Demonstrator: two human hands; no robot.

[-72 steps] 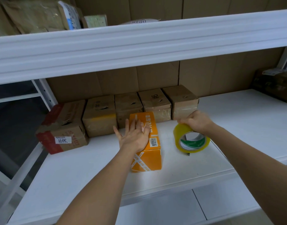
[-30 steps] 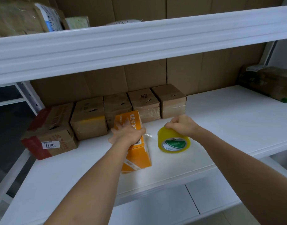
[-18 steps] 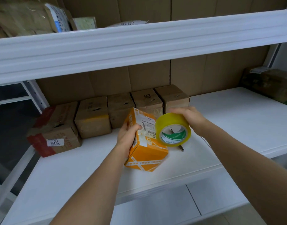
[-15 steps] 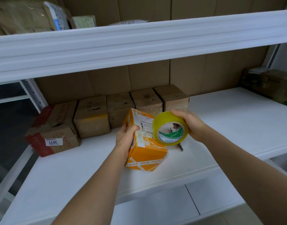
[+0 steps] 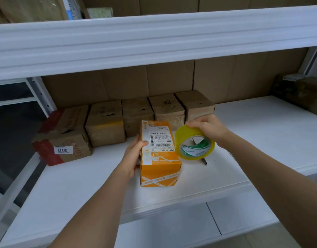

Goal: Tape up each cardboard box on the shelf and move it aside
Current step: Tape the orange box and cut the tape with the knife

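**Orange carton steadied beside roll of tape on white shelf**

Orange cardboard is filling the middle of the frame: an orange box (image 5: pixel 158 154) is lying lengthwise on the white shelf (image 5: pixel 261 140), its printed shipping label (image 5: pixel 160 139) facing up. The left hand (image 5: pixel 134 154) is gripping the box's left side, thumb hooked over the top edge. The right hand (image 5: pixel 208 128) is clasping a yellow tape roll (image 5: pixel 194 143) from above, fingers curled round its rim, the roll tilted just beside the box's right edge. A thin, dark tool (image 5: pixel 204 161), possibly a blade or pen, is lying on the shelf behind the roll. Along the back, a row of brown boxes (image 5: pixel 136 115) is standing side by side against a cardboard backing, with a red-taped box (image 5: pixel 62 138) labelled 3011 sitting at the left end.
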